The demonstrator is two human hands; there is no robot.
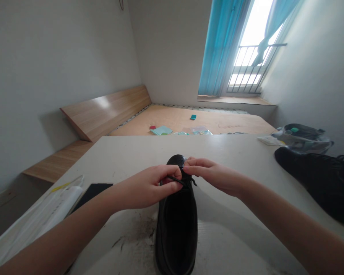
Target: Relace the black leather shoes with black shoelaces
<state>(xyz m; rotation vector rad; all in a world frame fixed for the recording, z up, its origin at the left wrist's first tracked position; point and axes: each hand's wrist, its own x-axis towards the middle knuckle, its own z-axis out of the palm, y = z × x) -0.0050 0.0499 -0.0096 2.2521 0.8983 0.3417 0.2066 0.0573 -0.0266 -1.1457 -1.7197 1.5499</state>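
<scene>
A black shoe (pixel 177 233) stands on the white table (pixel 126 149), its toe pointing away from me and its opening facing up. My left hand (pixel 157 185) is closed at the left side of the laces, with a black shoelace (pixel 174 178) pinched between thumb and fingers. On the right side of the shoe, my right hand (pixel 205 171) rests its fingertips on the upper near the toe, above the laces. Its fingers are pressed together, and its thumb is mostly hidden. A loose lace end hangs just below that hand.
Another black shoe (pixel 318 179) lies at the right. On the left are a dark flat phone-like object (pixel 93 194) and a white plastic package (pixel 54 202). A small white packet (pixel 269 141) and a clear bag (pixel 318 145) sit at the back right. Beyond is a bed (pixel 172 114).
</scene>
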